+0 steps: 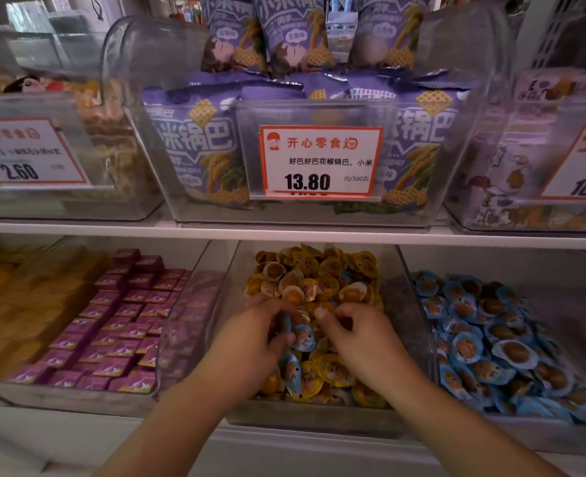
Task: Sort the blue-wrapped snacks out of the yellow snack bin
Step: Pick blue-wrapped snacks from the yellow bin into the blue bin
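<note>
My left hand (pixel 250 333) is covering whatever its curled fingers are pinching, while the frame's right edge is cutting the price tag (pixel 585 163) after 18.

One head-worn wide-angle view looks forward and down, close to the shelves (pixel 284 232); the yellow snack bin (pixel 319 421) sits at lower centre of the frame.

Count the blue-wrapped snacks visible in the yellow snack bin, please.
3. One blue-wrapped snack by the left hand, a second nearer the front, a third further back. More may be buried.
</note>
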